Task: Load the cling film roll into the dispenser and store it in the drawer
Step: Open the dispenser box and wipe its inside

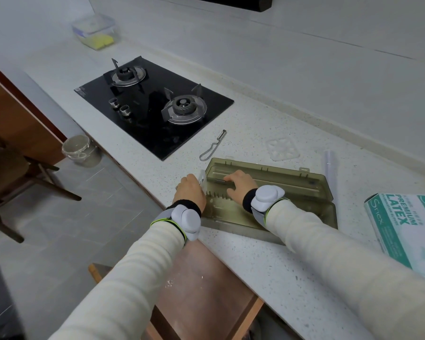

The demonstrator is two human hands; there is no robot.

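An olive, see-through cling film dispenser (292, 185) lies open on the white speckled counter (268, 261), its lid tipped back. My left hand (190, 190) is at the dispenser's left end, fingers closed around a small clear end piece (203, 179). My right hand (239, 184) rests inside the open dispenser near its left end, fingers spread on the inner rail. The cling film roll (330, 170) lies on the counter just behind the dispenser's right end, untouched. An open wooden drawer (206, 285) sits below the counter edge, between my forearms.
A black two-burner gas hob (152, 106) is set in the counter to the left. A metal peeler (212, 147) and a clear plastic tray (282, 149) lie behind the dispenser. A latex glove box (405, 227) sits at right. A lidded container (95, 30) stands far back.
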